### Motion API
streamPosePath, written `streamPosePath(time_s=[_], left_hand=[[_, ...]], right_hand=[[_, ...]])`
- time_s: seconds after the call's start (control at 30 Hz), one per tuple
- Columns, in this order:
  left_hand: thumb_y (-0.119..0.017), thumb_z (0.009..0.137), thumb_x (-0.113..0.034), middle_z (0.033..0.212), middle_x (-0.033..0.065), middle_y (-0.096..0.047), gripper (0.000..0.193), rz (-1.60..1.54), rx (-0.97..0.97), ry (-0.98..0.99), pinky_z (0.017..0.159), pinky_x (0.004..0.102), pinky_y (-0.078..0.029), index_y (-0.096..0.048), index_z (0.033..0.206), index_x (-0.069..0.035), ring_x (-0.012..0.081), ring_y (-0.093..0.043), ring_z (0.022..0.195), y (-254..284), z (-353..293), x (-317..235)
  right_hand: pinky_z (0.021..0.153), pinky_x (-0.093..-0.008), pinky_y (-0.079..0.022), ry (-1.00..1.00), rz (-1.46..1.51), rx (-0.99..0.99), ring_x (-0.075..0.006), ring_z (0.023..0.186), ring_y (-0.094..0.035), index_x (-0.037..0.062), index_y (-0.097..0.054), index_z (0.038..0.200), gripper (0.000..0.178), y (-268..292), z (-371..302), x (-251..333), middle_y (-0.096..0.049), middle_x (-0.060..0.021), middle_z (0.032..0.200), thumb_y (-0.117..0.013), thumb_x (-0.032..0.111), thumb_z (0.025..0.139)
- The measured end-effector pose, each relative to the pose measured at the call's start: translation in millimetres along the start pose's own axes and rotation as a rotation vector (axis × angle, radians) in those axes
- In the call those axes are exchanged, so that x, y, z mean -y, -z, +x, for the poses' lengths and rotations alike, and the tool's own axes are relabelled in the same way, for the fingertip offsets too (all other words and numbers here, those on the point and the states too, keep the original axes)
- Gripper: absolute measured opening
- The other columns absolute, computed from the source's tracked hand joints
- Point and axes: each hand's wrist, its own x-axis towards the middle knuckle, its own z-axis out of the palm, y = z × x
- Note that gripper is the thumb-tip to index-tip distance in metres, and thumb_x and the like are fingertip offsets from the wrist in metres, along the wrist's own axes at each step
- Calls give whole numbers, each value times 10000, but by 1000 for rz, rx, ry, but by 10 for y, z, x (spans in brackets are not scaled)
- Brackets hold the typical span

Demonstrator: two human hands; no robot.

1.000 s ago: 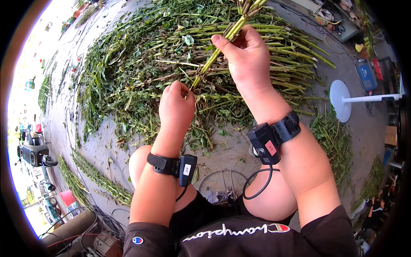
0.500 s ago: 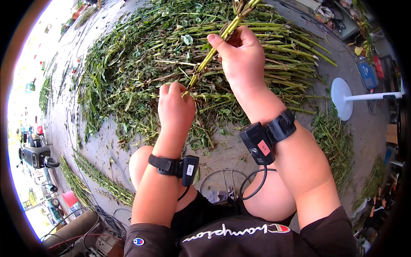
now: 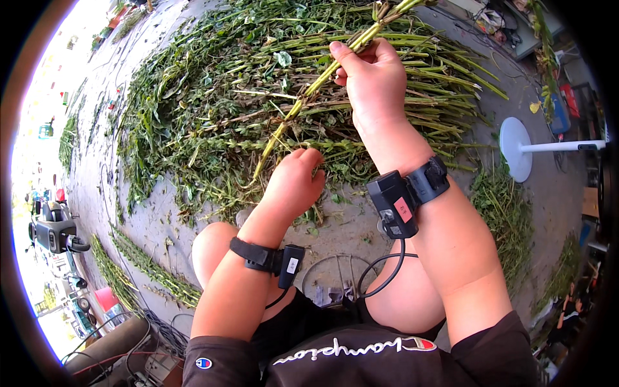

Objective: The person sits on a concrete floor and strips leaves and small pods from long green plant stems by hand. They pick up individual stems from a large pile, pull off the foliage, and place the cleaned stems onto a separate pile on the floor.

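Stalk [image 3: 316, 84]: A long yellow-green stick, held over the pile. It slants from the top right down to the bottom left. The stubby end points up and away past the far edge of the pile. The thin end points down and left, over the near edge, and the stick bends a little on the way.
Right hand [image 3: 375, 84]: The thumb and fingers pinch the upper part of the stalk.
Left hand [image 3: 291, 184]: The fingers curl in, just beside the thin end. I cannot tell if they hold anything.
Pile [image 3: 161, 109]: Lots of cut plants on the grey floor [image 3: 161, 200]. Leaves are at its left edge, and bare stems poke out at its right edge.
Shirt [image 3: 393, 371]: It is dark, with big white curly writing and a red, white and blue badge on the chest, and a small round badge on the left sleeve.
Left wrist box [image 3: 291, 266]: Black, with a white sticker. Its marks are too small to read.
Right wrist box [image 3: 390, 200]: Black, with a pink sticker. Its marks are too small too.
White stand [image 3: 516, 149]: A round plate and a pole, past the pile's right edge.
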Motion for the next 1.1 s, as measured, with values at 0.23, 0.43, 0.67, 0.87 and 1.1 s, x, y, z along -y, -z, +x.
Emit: streamPosePath(time_s=[0.23,0.43,0.67,0.87,1.1], left_hand=[[-649,838,-80,887,160,-592,190,-58,-190,259,713,412,-505,-560,993,-15,329,-609,792,11,24,48],[-580,906,-82,942,193,-616,118,26,-271,281,720,473,-507,-554,1011,-37,402,-617,833,46,19,221],[-542,936,-121,880,143,-628,98,181,-260,129,646,486,-524,-578,1018,-81,395,-635,758,35,-3,60],[-588,950,-163,874,139,-677,113,183,-119,131,639,444,-521,-632,1030,-96,375,-654,770,60,-22,-52],[-596,922,-105,867,163,-687,93,-20,-101,114,661,441,-525,-650,991,-77,379,-659,780,118,48,9]], right_hand=[[536,-234,-510,-52,36,-25,-73,595,-561,69,-588,846,185,130,137,116,-600,5,758,-761,129,878],[539,-237,-512,-95,50,-33,-74,604,-562,88,-583,830,200,173,174,138,-596,16,757,-767,150,874],[499,-244,-476,-15,54,-74,-87,572,-534,40,-579,848,206,290,309,179,-579,-12,744,-765,128,867],[524,-244,-439,-52,37,-92,-65,580,-512,97,-574,799,217,340,306,209,-575,27,720,-771,151,872],[523,-237,-438,-73,46,-104,-63,580,-511,92,-578,812,211,406,353,176,-576,30,730,-771,155,872]])
